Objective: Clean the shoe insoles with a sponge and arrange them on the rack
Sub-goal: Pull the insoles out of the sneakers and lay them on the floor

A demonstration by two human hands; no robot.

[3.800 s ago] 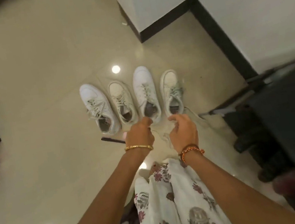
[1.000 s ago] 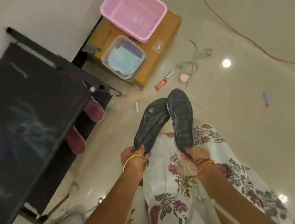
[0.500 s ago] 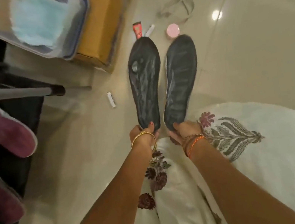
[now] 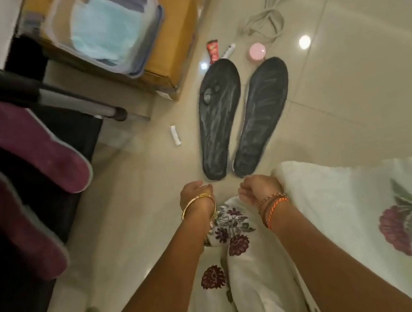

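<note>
While both hands hover low over the tile floor (image 4: 143,244), two black insoles lie flat side by side at 12 o'clock from them, heels toward the person. Left insole (image 4: 221,123) and right insole (image 4: 261,118) nearly touch at the heels, apart at the toes. Left hand (image 4: 195,193): fingers loosely curled, holding nothing, just short of the left heel. Right hand (image 4: 258,187): same, loosely curled and empty, just short of the right heel. Rack (image 4: 31,90) at 9 o'clock, two maroon insoles (image 4: 32,142) on it. Clear container (image 4: 108,27) with blue cloth sits on a cardboard box (image 4: 177,31) at 11 o'clock. Sponge not identifiable.
</note>
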